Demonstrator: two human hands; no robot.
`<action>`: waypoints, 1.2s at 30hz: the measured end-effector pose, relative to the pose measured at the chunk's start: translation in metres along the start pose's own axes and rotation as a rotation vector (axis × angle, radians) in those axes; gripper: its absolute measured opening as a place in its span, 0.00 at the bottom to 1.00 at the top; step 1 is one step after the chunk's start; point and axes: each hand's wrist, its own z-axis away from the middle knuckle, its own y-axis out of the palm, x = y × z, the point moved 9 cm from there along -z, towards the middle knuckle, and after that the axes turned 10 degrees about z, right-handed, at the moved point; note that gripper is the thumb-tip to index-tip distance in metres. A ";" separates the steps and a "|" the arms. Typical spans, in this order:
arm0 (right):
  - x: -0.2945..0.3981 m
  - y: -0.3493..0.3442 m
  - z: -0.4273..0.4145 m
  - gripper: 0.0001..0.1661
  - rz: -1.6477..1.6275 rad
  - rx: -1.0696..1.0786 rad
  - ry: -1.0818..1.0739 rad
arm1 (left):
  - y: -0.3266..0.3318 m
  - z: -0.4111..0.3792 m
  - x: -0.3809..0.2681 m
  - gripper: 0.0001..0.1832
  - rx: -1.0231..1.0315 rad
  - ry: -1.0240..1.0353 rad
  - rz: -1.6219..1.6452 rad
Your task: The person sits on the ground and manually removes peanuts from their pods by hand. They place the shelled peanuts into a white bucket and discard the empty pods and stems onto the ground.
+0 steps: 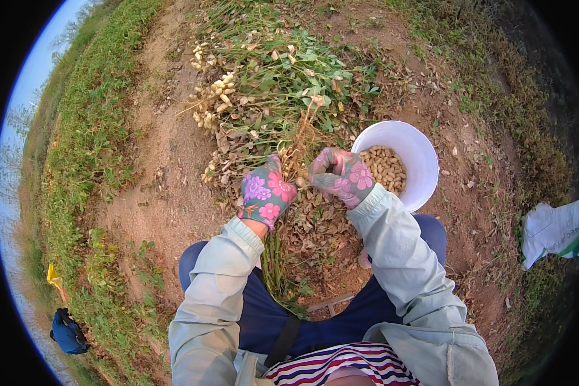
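Observation:
My left hand point(268, 192), in a floral glove, is closed around a peanut plant; its roots point(305, 137) stick up past the fingers and its green stems point(273, 258) hang down between my knees. My right hand point(341, 176), in a matching glove, is beside the roots with its fingers curled; what lies between the fingertips cannot be made out. A peanut pod point(300, 182) shows between the two hands. Just right of my right hand stands a white bucket point(422, 169) with peanuts point(385, 169) in its bottom. Pulled peanut plants point(289, 82) lie in a heap ahead, pods point(222, 89) showing on the left side.
Dry leaves point(318, 231) cover the soil between my feet. A white plastic sack point(552, 231) bearing writing lies at the far right. At the lower left are a blue bag point(69, 332) and a yellow item point(54, 277), near a row of green plants point(84, 130).

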 end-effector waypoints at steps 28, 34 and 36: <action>0.006 -0.081 0.020 0.20 1.546 -0.292 0.174 | 0.019 -0.019 0.034 0.46 -0.006 0.103 0.626; 0.011 -0.006 0.002 0.23 0.836 -0.099 -0.182 | -0.001 -0.003 -0.007 0.49 -0.235 0.312 -0.002; 0.003 0.002 -0.005 0.24 0.781 -0.071 -0.091 | 0.010 -0.008 0.009 0.50 -0.160 0.225 0.059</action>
